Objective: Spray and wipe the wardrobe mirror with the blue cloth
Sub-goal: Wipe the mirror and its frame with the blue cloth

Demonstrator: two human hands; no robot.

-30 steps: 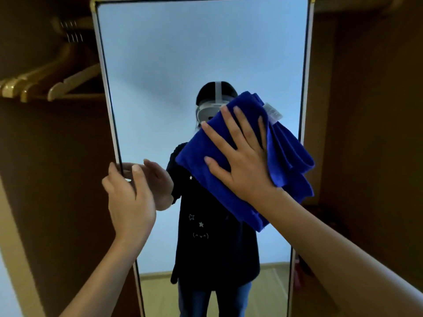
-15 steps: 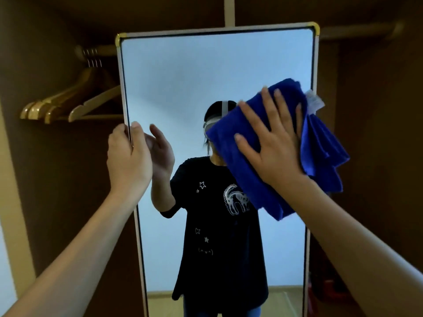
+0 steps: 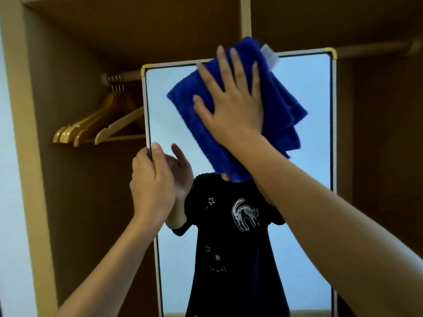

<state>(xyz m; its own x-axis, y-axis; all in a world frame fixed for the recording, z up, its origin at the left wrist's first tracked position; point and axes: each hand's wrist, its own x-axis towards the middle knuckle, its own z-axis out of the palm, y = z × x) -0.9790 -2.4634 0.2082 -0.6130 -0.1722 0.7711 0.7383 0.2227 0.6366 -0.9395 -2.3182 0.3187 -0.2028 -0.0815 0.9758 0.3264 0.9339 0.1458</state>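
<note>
At mirror (image 3: 304, 92) top: right hand (image 3: 231, 106) flat, fingers spread, pressing blue cloth (image 3: 281, 106).
Left hand (image 3: 152, 186) grips mirror's left edge; wiping underway, lower glass likely left.

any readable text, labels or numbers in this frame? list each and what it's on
"(^v^)": a small emoticon print low on the black T-shirt reflected in the mirror; its middle character is uncertain.
White tag on the blue cloth: too blurred to read.
Nothing else legible; the shirt's cat and stars are pictures only.
</note>
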